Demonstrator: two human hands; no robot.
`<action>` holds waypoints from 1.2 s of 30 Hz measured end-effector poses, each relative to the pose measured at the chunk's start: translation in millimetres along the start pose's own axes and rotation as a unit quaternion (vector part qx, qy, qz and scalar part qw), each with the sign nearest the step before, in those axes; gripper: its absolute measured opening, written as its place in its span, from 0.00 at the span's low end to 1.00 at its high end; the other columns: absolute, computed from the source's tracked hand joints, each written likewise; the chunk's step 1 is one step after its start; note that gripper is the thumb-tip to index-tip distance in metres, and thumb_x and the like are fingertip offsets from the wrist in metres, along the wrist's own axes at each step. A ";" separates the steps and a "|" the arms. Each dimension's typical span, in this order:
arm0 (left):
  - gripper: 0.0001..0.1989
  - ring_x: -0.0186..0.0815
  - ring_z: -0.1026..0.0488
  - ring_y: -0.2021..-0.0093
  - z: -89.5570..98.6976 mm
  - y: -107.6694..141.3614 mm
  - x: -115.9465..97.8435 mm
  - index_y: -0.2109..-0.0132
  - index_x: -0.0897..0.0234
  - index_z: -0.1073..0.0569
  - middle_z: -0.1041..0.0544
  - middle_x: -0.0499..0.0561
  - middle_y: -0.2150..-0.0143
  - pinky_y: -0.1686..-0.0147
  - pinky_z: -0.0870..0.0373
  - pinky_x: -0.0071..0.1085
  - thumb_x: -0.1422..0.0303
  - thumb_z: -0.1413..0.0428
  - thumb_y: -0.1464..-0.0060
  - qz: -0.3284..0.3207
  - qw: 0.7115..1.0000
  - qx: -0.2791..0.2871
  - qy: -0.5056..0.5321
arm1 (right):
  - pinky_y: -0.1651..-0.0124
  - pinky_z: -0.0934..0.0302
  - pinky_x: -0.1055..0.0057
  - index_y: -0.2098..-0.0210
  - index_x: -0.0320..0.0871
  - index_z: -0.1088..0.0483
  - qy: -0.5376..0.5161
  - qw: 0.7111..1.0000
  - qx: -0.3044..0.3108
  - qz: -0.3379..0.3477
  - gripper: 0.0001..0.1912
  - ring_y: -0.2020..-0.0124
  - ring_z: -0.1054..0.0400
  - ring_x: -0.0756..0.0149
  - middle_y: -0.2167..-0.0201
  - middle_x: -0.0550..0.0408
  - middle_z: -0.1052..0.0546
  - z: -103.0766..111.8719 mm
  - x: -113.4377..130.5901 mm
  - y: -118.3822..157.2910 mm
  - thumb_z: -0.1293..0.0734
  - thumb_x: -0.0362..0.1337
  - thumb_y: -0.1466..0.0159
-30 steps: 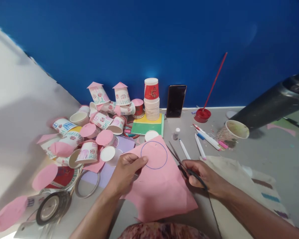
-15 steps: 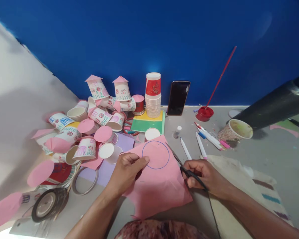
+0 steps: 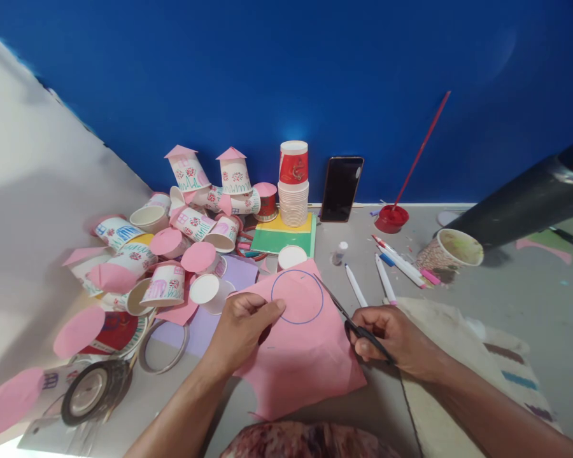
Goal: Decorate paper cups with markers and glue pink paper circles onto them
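Note:
A pink paper sheet (image 3: 310, 356) with a blue circle drawn on it is pinched at its left edge by my left hand (image 3: 251, 324), the thumb lying just by the circle's outline. My right hand (image 3: 382, 334) grips black-handled scissors (image 3: 337, 302), fingers wrapped in the loops. Their blades reach the sheet's right upper edge, close beside the circle. Behind the sheet stands a white paper cup (image 3: 291, 256), partly covered by it. A small glue stick (image 3: 340, 252) and a white marker (image 3: 356, 285) lie beyond the scissors.
Decorated paper cups (image 3: 162, 283) with pink tops crowd the left. Tape rolls (image 3: 88, 391) lie nearer me. At the back are stacked cups (image 3: 293, 197) and a phone (image 3: 342, 189). Right are markers (image 3: 403, 264), a stained cup (image 3: 451, 251), a dark bottle (image 3: 520, 197) and a cloth (image 3: 458, 362).
Very little differs. The scissors and the sheet have shifted slightly to the left, and the view has tilted a touch. Both hands keep their hold.

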State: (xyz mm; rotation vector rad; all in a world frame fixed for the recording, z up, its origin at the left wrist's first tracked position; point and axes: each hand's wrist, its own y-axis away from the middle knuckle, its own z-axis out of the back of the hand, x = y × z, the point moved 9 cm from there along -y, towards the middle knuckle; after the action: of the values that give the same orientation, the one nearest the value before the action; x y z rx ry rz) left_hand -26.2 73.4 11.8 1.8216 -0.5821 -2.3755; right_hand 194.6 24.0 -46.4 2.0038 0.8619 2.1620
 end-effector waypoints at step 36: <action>0.26 0.25 0.49 0.82 2.8 4.3 -10.2 0.84 0.62 0.44 0.46 0.43 0.86 0.80 0.56 0.27 0.54 0.42 0.49 -0.034 0.996 0.012 -0.079 | 0.74 0.48 0.74 0.78 0.42 0.32 0.007 1.000 0.015 -0.017 0.28 0.80 0.39 0.72 0.84 0.58 0.28 -3.7 5.4 5.8 0.20 0.58 0.54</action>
State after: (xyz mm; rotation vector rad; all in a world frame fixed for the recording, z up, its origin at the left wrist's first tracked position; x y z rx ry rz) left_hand -26.7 73.2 23.2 1.7003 -0.5752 -2.5860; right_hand 192.2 20.0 -39.0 1.9741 0.9286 2.1594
